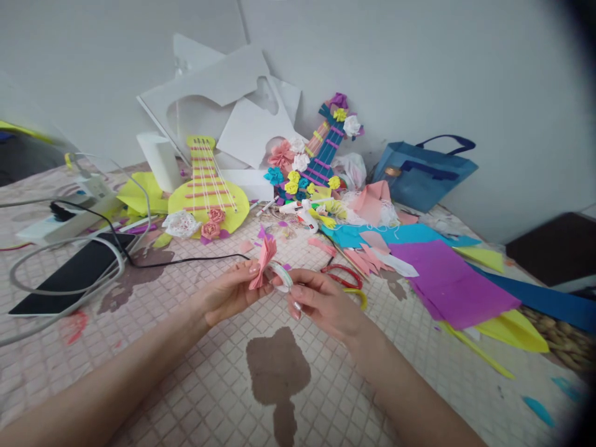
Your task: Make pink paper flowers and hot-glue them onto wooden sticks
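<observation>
My left hand (233, 287) pinches a pleated pink crepe paper piece (264, 261), which stands up fan-like from the fingers. Close beside it, my right hand (321, 300) grips a whitish-green ring (280, 273) that looks like a roll of tape. The two held things nearly meet, and I cannot tell whether they touch. Behind the right hand lie red-handled scissors (345, 268) and a yellow loop (361, 297). Beyond the hands rests a white glue gun (302, 214).
A yellow paper guitar (209, 192) and a blue, flower-covered one (328, 149) lean at the back. Purple paper (459, 279) and a blue bag (423, 174) are on the right. A black tablet (69, 273), cables and a power strip (69, 220) occupy the left.
</observation>
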{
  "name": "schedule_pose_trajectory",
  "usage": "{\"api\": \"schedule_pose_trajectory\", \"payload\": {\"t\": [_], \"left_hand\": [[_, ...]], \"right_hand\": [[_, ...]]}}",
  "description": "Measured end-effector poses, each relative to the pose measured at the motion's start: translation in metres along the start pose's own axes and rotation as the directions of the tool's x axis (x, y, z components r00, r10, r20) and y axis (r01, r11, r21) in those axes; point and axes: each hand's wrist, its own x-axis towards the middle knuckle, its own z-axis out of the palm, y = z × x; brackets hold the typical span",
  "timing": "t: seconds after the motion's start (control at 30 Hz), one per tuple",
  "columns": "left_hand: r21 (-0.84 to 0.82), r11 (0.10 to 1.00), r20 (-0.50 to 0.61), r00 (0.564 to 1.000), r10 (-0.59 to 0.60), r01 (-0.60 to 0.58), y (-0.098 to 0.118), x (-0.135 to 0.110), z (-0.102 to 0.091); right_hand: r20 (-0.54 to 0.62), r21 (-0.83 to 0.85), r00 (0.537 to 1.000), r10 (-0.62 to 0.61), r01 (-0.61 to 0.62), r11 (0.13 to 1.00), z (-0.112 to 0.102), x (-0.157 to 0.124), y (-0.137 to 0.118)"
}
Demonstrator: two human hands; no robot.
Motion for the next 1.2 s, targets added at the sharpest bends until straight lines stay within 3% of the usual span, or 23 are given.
{"api": "schedule_pose_trajectory", "payload": {"t": [0.37, 0.57, 0.87, 1.2], "left_hand": [[-0.044, 0.998, 0.155, 0.986, 0.057, -0.051, 0.001, -0.001, 0.007], [-0.093, 0.996, 0.065, 0.998, 0.01, -0.004, -0.004, -0.001, 0.004], [-0.219, 0.975, -0.042, 0.998, 0.035, -0.044, -0.015, 0.001, 0.007], [-0.102, 0.995, 0.027, 1.0, 0.011, -0.008, -0.006, -0.003, 0.005]], "right_hand": [[-0.005, 0.112, 1.0, -0.018, 0.018, 0.994, 0.007, -0.001, -0.004], [-0.033, 0.119, 0.999, -0.033, 0.037, 0.992, 0.006, 0.0, -0.003], [-0.048, 0.05, 0.998, -0.034, 0.037, 0.998, 0.006, 0.002, 0.003], [-0.037, 0.087, 0.998, -0.055, 0.058, 0.994, 0.006, 0.001, 0.001]]}}
